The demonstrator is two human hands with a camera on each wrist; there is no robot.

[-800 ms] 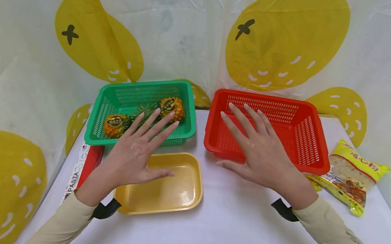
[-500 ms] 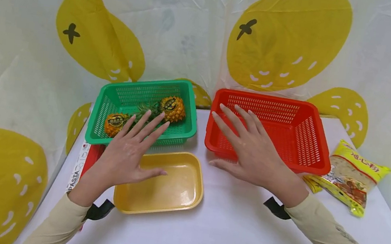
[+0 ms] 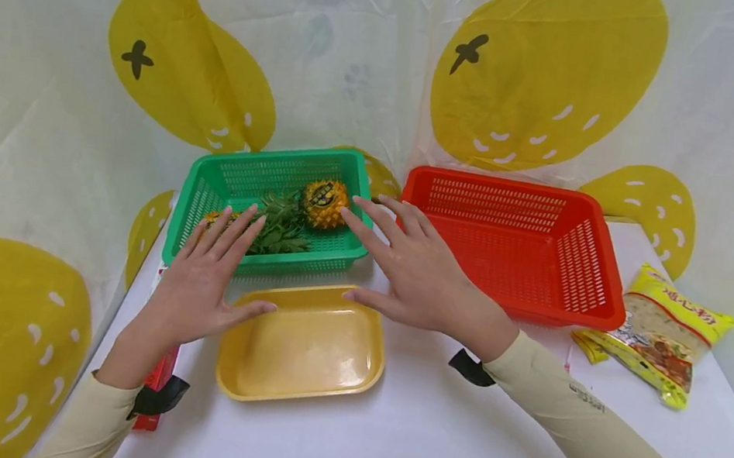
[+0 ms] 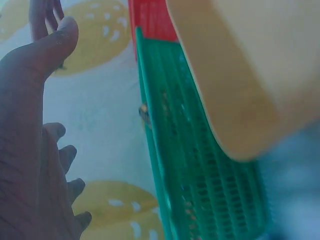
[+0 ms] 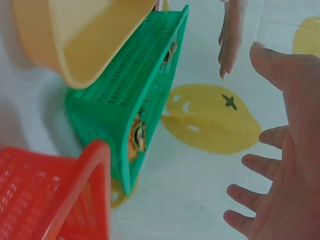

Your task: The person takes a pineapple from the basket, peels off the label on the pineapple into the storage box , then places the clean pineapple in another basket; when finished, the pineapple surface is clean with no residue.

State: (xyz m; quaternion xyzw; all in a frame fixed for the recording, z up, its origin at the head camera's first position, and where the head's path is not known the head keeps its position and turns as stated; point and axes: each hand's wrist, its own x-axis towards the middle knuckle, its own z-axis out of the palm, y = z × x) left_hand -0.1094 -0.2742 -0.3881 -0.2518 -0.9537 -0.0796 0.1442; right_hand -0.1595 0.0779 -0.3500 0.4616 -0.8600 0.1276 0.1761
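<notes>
My left hand [image 3: 194, 295], fingers spread and holding nothing, hovers near the front left corner of the green basket [image 3: 334, 260]. Inside that basket lie two small orange pineapples; one pineapple [image 3: 324, 204] shows at the right end, its leafy crown [image 3: 278, 228] toward the middle. The other pineapple [image 3: 222, 218] is partly hidden behind my left fingers. My right hand [image 3: 420, 276], also spread and empty, hangs over the gap between the green and red baskets, its fingertips overlapping the green basket's right rim in the head view. A yellow tray [image 3: 304, 345] sits in front, below both hands.
The red basket [image 3: 508, 280] stands at the back right with nothing in it. Beside it lies a yellow bag of pasta [image 3: 665, 333] and a small yellow packet [image 3: 591, 347]. A red box [image 3: 154, 387] is partly hidden under my left arm. A patterned curtain [image 3: 364, 49] hangs behind.
My right hand has moved left, from over the red basket toward the green one. My left hand has shifted left and slightly toward me, uncovering more of the pineapple crowns. Baskets and tray stay put.
</notes>
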